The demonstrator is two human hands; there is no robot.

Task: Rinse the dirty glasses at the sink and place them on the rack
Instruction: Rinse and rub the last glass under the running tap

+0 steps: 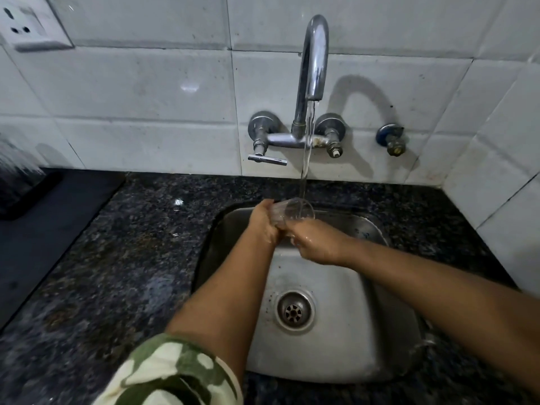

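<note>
One glass under the tap: rinsing in progress

Head view: both hands meet over the far part of the sink (pixel 336 331), holding a single clear glass (pixel 293 211) in the stream from the tap (pixel 314 59). The left hand (pixel 264 222) wraps its fingers round the left side of the glass; the right hand (pixel 317 244) grips it low, near the base, with water shining on its knuckles. The glass is tilted, mouth towards the far right, and the water (pixel 306 159) strikes at or just inside its rim. How the right fingertips lie on the glass cannot be told, since they are hidden where the hands meet.

By my judgement, the step in hand is the rinse itself, with this glass not yet on any rack. A dark mat (pixel 55 217) lies on the counter (pixel 140 258) at the far left, with a blurred dark thing (pixel 17 171) at its edge that may be the rack; that is not certain. The next move probably calls for tipping the water out, keeping a firm hold on the wet, slippery glass, and carrying it left across the counter.
</note>
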